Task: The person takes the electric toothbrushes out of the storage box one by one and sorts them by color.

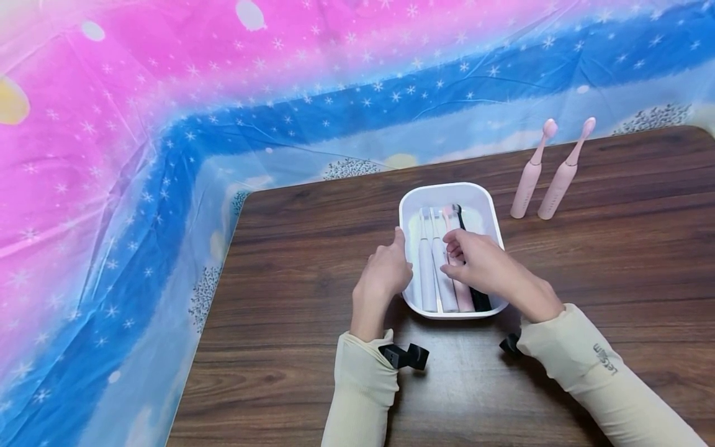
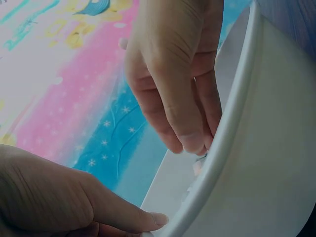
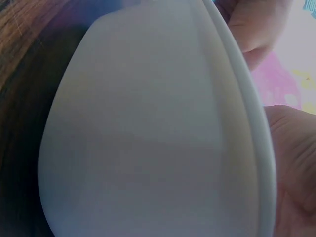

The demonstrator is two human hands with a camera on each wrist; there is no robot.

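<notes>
The tub (image 1: 447, 315) sat on the desk (image 1: 290, 310). Inside it the brushes lay side by side, heads at the far end: two white brushes (image 1: 427, 273), a pink brush (image 1: 465, 299) and at least one black brush (image 1: 481, 302) by the right wall. The pink pair (image 1: 527, 186) stood upright on the desk, apart from the tub on its right.

The left grip (image 1: 385, 267) held the tub's left rim, thumb over the edge. The right grip (image 1: 483, 261) was over the row inside the tub, fingers loosely bent, with a gap between thumb and fingertips in the head view; whether it touched a brush could not be told.

The work looked partly done: the pink pair was neatly placed outside, while the row in the tub seemed left to deal with. No brush showed lifted clear of the tub.
</notes>
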